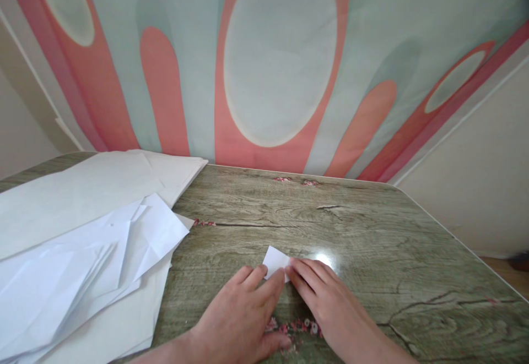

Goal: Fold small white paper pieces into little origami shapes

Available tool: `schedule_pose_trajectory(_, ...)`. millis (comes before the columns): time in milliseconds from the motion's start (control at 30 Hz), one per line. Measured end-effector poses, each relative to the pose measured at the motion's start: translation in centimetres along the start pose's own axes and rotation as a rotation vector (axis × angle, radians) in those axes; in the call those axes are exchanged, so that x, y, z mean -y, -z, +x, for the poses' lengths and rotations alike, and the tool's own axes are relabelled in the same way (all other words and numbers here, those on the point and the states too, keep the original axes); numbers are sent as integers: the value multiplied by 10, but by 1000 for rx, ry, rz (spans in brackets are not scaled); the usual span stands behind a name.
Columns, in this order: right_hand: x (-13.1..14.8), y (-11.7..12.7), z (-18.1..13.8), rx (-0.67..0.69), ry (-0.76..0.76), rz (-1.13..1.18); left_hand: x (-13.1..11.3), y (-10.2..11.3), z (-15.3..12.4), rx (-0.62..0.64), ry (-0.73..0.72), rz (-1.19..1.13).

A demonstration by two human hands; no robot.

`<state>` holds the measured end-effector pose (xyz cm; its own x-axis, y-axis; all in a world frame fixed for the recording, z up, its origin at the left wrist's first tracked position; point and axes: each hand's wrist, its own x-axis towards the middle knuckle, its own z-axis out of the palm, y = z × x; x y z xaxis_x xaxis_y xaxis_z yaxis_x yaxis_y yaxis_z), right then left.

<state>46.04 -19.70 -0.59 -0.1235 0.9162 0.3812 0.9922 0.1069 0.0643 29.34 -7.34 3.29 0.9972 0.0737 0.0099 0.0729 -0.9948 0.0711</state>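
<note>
A small white piece of paper (275,260), seemingly folded, lies on the wood-patterned table. My left hand (243,311) rests its fingertips on the paper's near left side, its thumb stretched out apart on the tabletop. At the right corner of the paper, the fingers of my right hand (326,298) are pressed together against it. The right thumb is hidden, and the two index fingers nearly meet over the paper's near edge.
To the left, a pile of loose white paper pieces (95,276) lies on a stack of large white sheets (82,188). The wood-patterned table (372,232) ends at a wall with a red and grey-green panel (281,66). A plain wall stands at the right.
</note>
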Motion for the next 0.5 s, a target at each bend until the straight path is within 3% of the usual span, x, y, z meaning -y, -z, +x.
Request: schedule_pose_trajectory(500, 6, 2, 2, -122, -27, 11, 3, 1, 2, -61, -76, 87)
